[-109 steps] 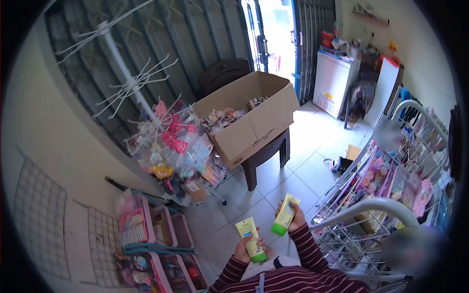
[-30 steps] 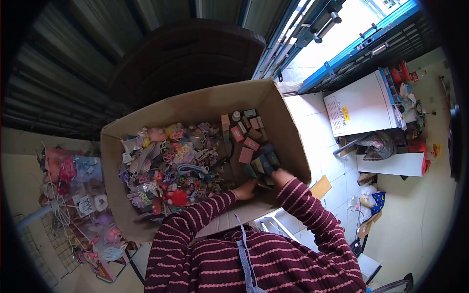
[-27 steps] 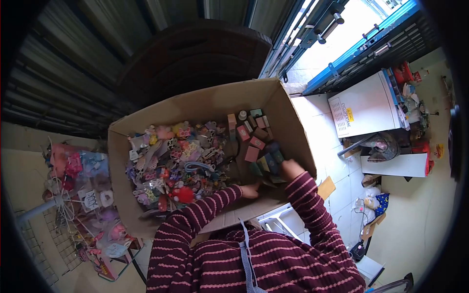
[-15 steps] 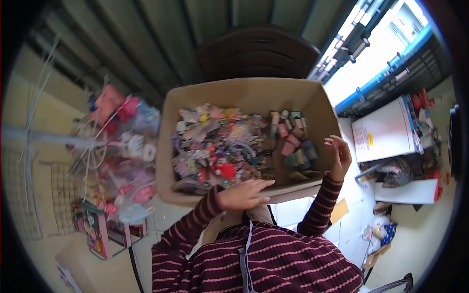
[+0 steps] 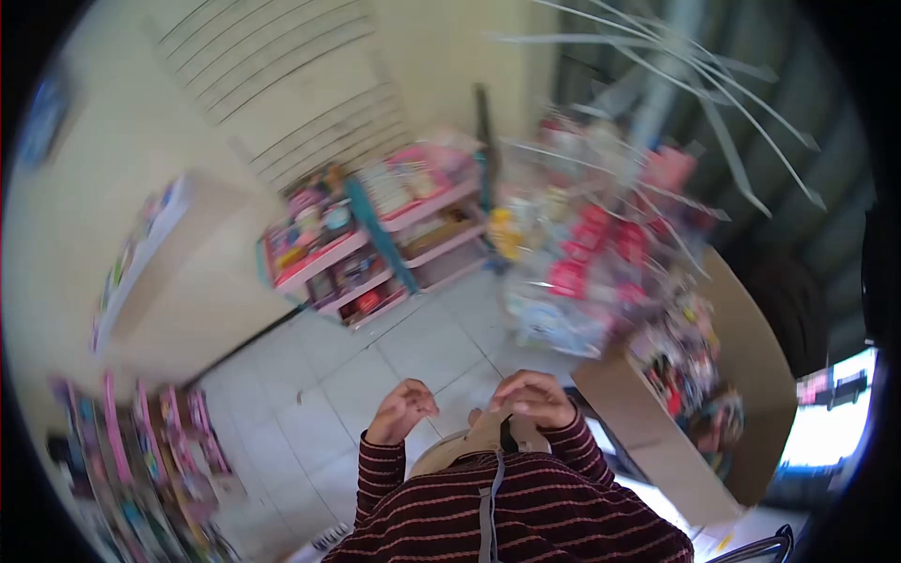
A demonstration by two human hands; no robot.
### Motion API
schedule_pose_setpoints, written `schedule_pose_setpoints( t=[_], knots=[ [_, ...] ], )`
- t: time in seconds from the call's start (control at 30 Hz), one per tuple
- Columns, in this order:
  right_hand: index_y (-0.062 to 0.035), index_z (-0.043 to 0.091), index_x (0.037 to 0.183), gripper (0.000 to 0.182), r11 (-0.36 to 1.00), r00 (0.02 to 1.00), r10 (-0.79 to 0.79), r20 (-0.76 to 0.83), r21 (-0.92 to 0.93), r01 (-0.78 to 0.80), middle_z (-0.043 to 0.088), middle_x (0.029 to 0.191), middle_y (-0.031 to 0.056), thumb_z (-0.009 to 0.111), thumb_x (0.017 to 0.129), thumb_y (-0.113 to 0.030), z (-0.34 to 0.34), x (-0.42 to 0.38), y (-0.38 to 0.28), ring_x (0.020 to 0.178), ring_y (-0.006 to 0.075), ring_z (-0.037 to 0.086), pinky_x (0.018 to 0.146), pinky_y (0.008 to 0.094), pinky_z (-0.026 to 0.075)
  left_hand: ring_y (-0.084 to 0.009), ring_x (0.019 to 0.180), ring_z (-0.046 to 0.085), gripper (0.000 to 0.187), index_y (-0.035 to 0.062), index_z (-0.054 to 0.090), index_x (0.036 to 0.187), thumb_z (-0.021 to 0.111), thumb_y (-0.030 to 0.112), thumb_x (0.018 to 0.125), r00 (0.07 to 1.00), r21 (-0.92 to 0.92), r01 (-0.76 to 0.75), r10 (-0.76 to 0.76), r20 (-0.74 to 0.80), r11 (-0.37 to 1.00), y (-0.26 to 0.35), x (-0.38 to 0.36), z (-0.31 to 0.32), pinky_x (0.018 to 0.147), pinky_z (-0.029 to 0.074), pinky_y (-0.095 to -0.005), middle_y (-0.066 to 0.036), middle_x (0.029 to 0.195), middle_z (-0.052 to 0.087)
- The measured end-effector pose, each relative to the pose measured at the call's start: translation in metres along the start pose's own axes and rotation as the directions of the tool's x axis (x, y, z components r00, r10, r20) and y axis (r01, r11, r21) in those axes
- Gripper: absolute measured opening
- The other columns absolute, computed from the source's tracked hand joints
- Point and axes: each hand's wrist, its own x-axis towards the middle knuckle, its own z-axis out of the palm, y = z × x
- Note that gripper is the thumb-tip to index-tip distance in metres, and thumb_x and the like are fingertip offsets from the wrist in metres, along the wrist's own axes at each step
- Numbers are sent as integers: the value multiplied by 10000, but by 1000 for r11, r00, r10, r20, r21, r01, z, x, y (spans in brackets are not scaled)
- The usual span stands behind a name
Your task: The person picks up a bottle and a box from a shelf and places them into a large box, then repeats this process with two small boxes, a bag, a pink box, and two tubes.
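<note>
My left hand (image 5: 404,411) hovers just in front of my waist, its fingers loosely bent and holding nothing visible. Close beside it on the right is my right hand (image 5: 535,398), fingers arched and a little apart, also with nothing visible in it. Both hands are slightly blurred and off the goods. A large cardboard box (image 5: 657,450) stands to the right of my right hand. Inside it lies a mixed heap of small colourful trinkets (image 5: 668,361), smeared by motion, with small rolled or boxed items (image 5: 721,427) at its near end.
Hanging plastic-wrapped goods (image 5: 582,253) crowd a white rack with thin spokes (image 5: 694,70). Pink and teal shelves (image 5: 385,220) stand against the wall, beneath a wire grid (image 5: 319,122). More stocked shelves (image 5: 150,450) are at lower left, over a tiled floor (image 5: 347,385).
My view has swung left, so the box now sits at the right. Both hands have left the box's edge and come together before my waist.
</note>
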Motion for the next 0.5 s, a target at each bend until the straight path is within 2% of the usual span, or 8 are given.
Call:
schedule_pose_setpoints(
  t=[0.03,0.07,0.13,0.17,0.2,0.27,0.37,0.5],
  knots=[
    [59,486,921,216,990,986,132,99,25,-135,526,857,126,510,719,-13,9,25,11,825,211,517,751,314,396,-167,741,473,363,25,406,993,520,261,742,996,1,-75,75,-56,997,9,-12,-10,741,367,-306,-71,804,487],
    [59,486,921,216,983,967,175,183,19,-182,526,857,126,510,719,-13,18,46,24,825,211,517,751,314,396,-141,682,441,344,36,412,994,512,251,744,956,-167,-273,248,-157,947,18,-26,-19,706,365,-287,-52,772,474],
    [48,481,926,215,935,893,317,320,53,-351,529,848,114,508,725,-24,32,86,53,829,194,510,759,301,388,-87,551,333,272,66,447,980,464,240,771,775,-321,-618,488,-401,718,29,-52,-37,606,327,-240,5,679,430],
    [48,481,926,215,917,847,357,394,26,-399,529,848,114,508,725,-24,38,105,67,829,194,510,759,301,388,-87,551,333,272,66,447,980,464,240,771,711,-285,-689,547,-441,666,33,-67,-48,606,327,-240,5,679,430],
    [40,485,916,206,888,823,378,425,84,-451,530,839,110,510,723,-29,44,124,83,812,188,509,753,298,388,-86,548,339,257,71,461,973,439,246,786,633,-410,-774,586,-506,482,35,-84,-61,596,311,-238,17,674,433],
    [22,490,889,195,847,782,422,459,107,-520,531,813,103,518,713,-57,65,164,101,763,169,504,723,285,389,-85,531,339,242,86,493,946,386,257,813,464,-456,-872,596,-655,177,40,-116,-70,571,271,-229,39,661,435],
    [21,488,875,197,839,734,466,494,17,-543,531,799,103,517,703,-70,92,230,143,741,165,500,704,281,390,-74,537,354,235,78,494,946,408,250,810,233,-261,-965,588,-775,38,43,-153,-91,551,281,-217,41,677,455],
    [23,486,864,191,823,686,484,543,-15,-568,529,784,104,508,694,-63,140,309,190,732,172,506,692,284,395,-92,544,364,190,72,534,866,427,209,788,87,-146,-986,491,-867,-83,47,-179,-132,553,284,-221,36,671,475]
  ],
)
